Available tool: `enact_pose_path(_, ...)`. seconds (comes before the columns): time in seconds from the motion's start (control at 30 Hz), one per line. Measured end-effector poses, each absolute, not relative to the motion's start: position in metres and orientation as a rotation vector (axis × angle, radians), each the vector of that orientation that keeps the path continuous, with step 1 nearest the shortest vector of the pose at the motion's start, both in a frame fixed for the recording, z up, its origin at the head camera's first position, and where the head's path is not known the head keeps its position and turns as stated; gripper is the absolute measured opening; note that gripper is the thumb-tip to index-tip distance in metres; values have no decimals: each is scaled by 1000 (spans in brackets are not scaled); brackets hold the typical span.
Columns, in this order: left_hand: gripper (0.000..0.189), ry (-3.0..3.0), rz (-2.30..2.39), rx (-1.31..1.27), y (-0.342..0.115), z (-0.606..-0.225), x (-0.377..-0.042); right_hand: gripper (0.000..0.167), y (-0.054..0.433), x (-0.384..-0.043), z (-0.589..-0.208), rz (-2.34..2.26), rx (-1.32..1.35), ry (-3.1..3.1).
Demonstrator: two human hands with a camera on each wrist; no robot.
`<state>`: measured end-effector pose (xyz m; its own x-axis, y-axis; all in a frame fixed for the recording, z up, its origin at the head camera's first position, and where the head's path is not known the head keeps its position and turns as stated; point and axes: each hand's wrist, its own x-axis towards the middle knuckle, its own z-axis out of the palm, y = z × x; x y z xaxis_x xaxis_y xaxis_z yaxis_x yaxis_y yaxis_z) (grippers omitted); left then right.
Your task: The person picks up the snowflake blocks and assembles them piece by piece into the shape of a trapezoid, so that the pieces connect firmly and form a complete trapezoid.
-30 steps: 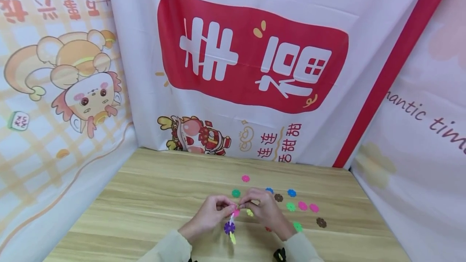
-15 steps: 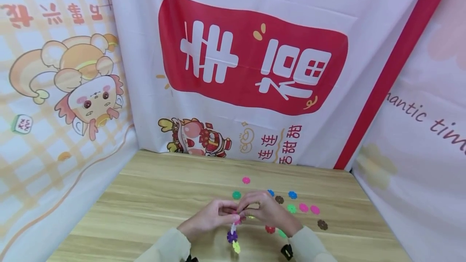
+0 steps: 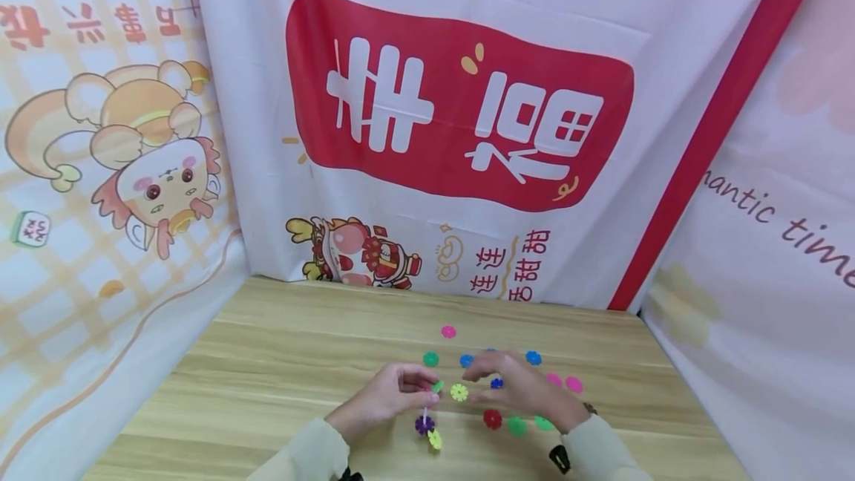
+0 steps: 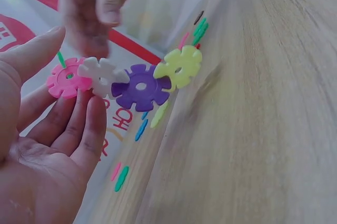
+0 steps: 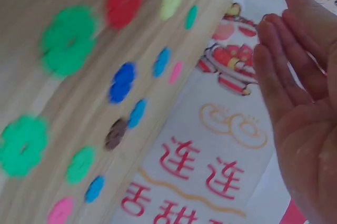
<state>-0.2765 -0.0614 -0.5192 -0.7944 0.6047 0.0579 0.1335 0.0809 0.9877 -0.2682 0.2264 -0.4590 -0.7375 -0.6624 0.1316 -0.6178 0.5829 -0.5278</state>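
Observation:
My left hand (image 3: pixel 382 396) pinches a chain of notched, flower-shaped plastic discs by its pink end. From that pink disc (image 4: pixel 62 80) the chain runs through a white disc (image 4: pixel 101 75) and a purple disc (image 4: pixel 141 88) to a yellow disc (image 4: pixel 181 67), which hangs lowest in the head view. A green disc (image 3: pixel 437 386) stands edge-on at the pink one, beside the left fingertips. To the right, apart from the chain, my right hand (image 3: pixel 528 394) hovers over loose discs with its fingers spread and nothing in them.
Loose discs lie on the wooden table (image 3: pixel 294 332): a yellow one (image 3: pixel 459 392) between the hands, a red one (image 3: pixel 492 419) and a green one (image 3: pixel 517 426) nearer me, several others around the right hand. Printed cloth (image 3: pixel 454 243) hangs behind the table.
Earlier both hands met at the chain's pink end. My right hand has let go and moved right, its fingers opening, and the green disc now shows at the pink one. My left hand has barely moved.

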Motion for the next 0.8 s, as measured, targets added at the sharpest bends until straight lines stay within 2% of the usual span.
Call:
enact_pose_path(0.23,43,1993,1791,709,-65,-518,-278,27,253,-265,-479,-694,-966,2706)
enact_pose_path(0.5,34,2043,1783,760,-65,-518,-277,31,265,-261,-507,-759,-981,2712)
enact_pose_path(0.8,37,2127,1724,799,-61,-513,-273,21,261,-269,-508,-839,-959,2642)
